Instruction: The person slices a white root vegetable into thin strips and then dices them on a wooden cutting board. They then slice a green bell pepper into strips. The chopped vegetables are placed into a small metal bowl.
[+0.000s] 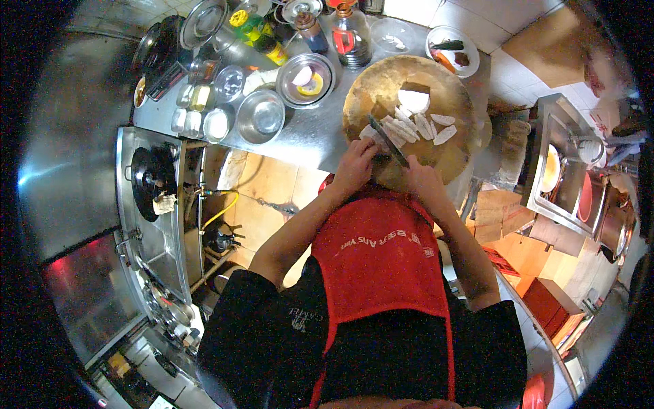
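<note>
On the round wooden chopping board [453,153], my right hand [424,180] is closed round the handle of a kitchen knife [387,140]. Its dark blade stands nearly edge-down and slants up to the left. Just left of the blade, my left hand [357,162] bends its fingers over a pale piece of root vegetable [370,133], which they partly cover. Whitish cut slices [402,126] lie right of the blade, with a few separate ones farther right. Beyond them sits a larger chunk [414,99] with a brown side and a white cut face.
Left of the board stand steel bowls [261,117], a larger bowl [306,80] with white and yellow food, and small containers. Bottles [351,41] line the back. A white bowl [452,52] is at the board's far right. A stove [153,180] and a sink [564,163] flank me.
</note>
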Action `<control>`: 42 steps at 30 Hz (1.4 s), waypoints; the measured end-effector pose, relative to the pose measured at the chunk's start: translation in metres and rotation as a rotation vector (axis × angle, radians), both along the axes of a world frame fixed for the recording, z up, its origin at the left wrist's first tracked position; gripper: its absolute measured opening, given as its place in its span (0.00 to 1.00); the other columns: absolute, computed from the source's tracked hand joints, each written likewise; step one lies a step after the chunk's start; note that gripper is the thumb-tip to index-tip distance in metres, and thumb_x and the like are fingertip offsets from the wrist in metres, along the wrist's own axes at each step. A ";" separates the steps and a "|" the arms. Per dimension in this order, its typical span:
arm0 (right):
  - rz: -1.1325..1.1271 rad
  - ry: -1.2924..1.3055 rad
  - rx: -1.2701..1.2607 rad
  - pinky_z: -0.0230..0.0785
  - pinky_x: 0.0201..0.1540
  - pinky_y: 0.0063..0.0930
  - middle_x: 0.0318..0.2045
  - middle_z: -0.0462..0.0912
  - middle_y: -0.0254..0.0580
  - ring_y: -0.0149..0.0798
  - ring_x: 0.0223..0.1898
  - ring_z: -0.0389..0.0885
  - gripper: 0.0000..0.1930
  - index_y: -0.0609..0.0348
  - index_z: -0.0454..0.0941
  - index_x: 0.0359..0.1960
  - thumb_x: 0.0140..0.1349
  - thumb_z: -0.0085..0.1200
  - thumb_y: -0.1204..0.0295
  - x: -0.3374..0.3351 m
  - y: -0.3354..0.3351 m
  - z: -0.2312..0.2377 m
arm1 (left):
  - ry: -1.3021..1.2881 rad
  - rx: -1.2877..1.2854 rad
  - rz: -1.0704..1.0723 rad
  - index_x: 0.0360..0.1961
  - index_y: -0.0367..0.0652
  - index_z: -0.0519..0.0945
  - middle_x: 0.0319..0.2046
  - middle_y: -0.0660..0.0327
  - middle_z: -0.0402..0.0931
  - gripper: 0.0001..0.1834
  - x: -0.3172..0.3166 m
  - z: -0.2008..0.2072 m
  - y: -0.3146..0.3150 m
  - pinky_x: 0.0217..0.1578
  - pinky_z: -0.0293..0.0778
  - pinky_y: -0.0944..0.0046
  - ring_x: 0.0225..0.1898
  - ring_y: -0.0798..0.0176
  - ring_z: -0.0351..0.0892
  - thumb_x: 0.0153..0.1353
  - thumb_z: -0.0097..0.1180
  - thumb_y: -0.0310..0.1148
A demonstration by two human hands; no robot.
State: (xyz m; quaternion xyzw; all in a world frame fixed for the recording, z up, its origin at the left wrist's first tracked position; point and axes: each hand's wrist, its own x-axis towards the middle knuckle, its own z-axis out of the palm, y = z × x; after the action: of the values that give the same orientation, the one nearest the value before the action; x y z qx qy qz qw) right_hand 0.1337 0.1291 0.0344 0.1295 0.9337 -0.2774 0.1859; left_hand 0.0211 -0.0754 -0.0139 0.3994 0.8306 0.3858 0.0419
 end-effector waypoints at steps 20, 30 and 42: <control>0.169 -0.121 -0.039 0.72 0.38 0.63 0.30 0.82 0.68 0.70 0.37 0.83 0.12 0.63 0.63 0.45 0.72 0.48 0.67 -0.028 -0.004 0.052 | 0.198 0.057 -0.111 0.50 0.38 0.81 0.54 0.50 0.76 0.21 -0.030 -0.013 -0.019 0.55 0.76 0.50 0.54 0.42 0.75 0.52 0.56 0.24; 0.262 -0.092 -0.141 0.76 0.40 0.61 0.34 0.83 0.65 0.68 0.39 0.84 0.12 0.67 0.64 0.50 0.71 0.44 0.72 -0.051 0.004 0.041 | 0.187 0.060 -0.167 0.51 0.42 0.82 0.55 0.53 0.77 0.21 -0.034 -0.057 -0.025 0.56 0.76 0.52 0.55 0.46 0.75 0.54 0.54 0.25; 0.115 -0.047 -0.135 0.76 0.41 0.61 0.35 0.84 0.67 0.69 0.39 0.84 0.14 0.63 0.65 0.51 0.68 0.49 0.69 -0.045 -0.010 0.018 | 0.205 -0.020 -0.153 0.53 0.44 0.81 0.54 0.56 0.77 0.23 -0.035 -0.030 -0.018 0.55 0.76 0.52 0.54 0.46 0.74 0.53 0.57 0.26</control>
State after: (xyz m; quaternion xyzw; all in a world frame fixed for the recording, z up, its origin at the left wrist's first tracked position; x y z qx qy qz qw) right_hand 0.0890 0.1188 0.0525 0.0694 0.9140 -0.3257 0.2317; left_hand -0.0138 -0.0933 -0.0436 0.4986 0.8013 0.3305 -0.0097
